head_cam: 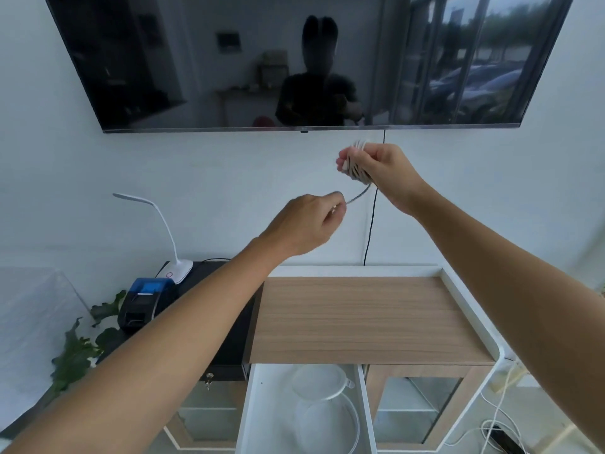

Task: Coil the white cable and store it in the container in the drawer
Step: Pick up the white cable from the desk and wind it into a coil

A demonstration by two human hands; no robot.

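My right hand [381,173] is raised in front of the wall, closed around a bundle of coiled white cable [355,165]. A short loose stretch of the cable runs down-left to my left hand [311,224], which pinches its end. Below, the white drawer [262,421] stands pulled out. In it sits a clear round container [327,424], and its lid [322,381] lies just behind it.
A wooden cabinet top [366,319] with a white frame sits under my hands. To the left are a black box with a blue printer [147,301] and a white desk lamp [170,253]. A dark TV [196,60] hangs above, with a black cord [371,224] dropping from it. Plant leaves [82,348] lie at the left.
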